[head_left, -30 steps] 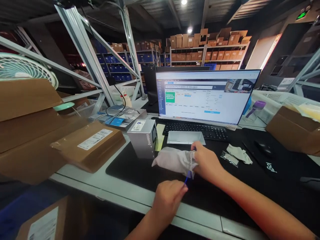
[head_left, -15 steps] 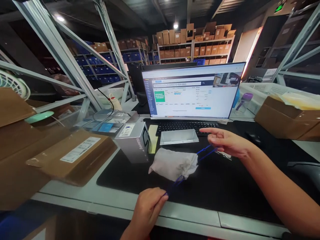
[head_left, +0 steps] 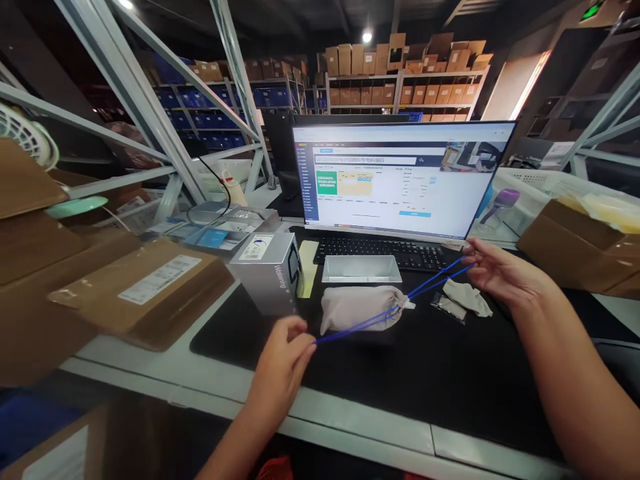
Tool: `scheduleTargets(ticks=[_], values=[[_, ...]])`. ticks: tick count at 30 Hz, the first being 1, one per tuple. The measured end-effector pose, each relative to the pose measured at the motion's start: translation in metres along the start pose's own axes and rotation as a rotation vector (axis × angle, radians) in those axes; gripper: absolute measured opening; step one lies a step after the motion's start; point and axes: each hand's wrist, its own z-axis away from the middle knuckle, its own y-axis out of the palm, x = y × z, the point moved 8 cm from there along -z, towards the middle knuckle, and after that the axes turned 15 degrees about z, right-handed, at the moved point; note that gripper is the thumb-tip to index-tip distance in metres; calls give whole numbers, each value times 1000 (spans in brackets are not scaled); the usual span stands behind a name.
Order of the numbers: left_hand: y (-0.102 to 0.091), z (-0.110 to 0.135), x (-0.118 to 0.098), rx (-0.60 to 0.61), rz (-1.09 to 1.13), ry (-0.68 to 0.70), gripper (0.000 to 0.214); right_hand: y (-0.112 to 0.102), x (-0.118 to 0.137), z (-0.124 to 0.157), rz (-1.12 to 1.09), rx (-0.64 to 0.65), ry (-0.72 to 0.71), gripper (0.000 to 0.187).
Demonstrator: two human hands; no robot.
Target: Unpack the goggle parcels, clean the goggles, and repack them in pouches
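Observation:
A pale drawstring pouch (head_left: 357, 308), bulging with something hidden inside, lies on the black desk mat. Its neck, at the right end, is gathered shut by a blue drawstring (head_left: 435, 278). One end of the cord is pinched in my left hand (head_left: 283, 357), low and left of the pouch. My right hand (head_left: 505, 270) grips the other end, up and to the right, and both lengths look taut. Behind the pouch sits an open silver box tray (head_left: 363, 269). To the left stands a silver box (head_left: 267, 273) with a white label.
A keyboard (head_left: 385, 252) and a monitor (head_left: 400, 180) stand behind. Right of the pouch lie a crumpled pale cloth (head_left: 467, 298) and a small clear packet (head_left: 449, 309). Cardboard cartons flank the mat: a labelled one (head_left: 145, 290) left, an open one (head_left: 583, 247) right.
My right hand has moved right and my left hand slightly left and up, drawing the cord tight. The pouch has turned and its neck has closed. The cloth beside it has come into view.

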Motion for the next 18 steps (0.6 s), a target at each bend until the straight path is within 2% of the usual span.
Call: scheduleTargets(ticks=[3, 5, 8, 10, 12, 13, 15, 18], values=[[5, -23, 9, -39, 141, -62, 30, 15, 11, 0, -16, -35, -121, 24], [14, -32, 16, -13, 240, -116, 30, 40, 16, 7, 93, -19, -244, 28], [14, -37, 23, -49, 316, -184, 31, 98, 16, 31, 491, 135, -478, 40], [11, -37, 24, -63, 374, -215, 33, 144, 6, 57, 855, 304, -670, 49], [9, -35, 21, -41, 443, -246, 34, 177, -8, 83, 1230, 389, -875, 60], [8, -35, 19, -25, 472, -265, 34, 186, -13, 94, 1399, 370, -972, 63], [7, -35, 12, -2, 517, -296, 35, 194, -13, 109, 1650, 223, -1130, 58], [6, -39, -4, 13, 590, -321, 36, 194, 9, 127, 1740, -65, -1263, 38]])
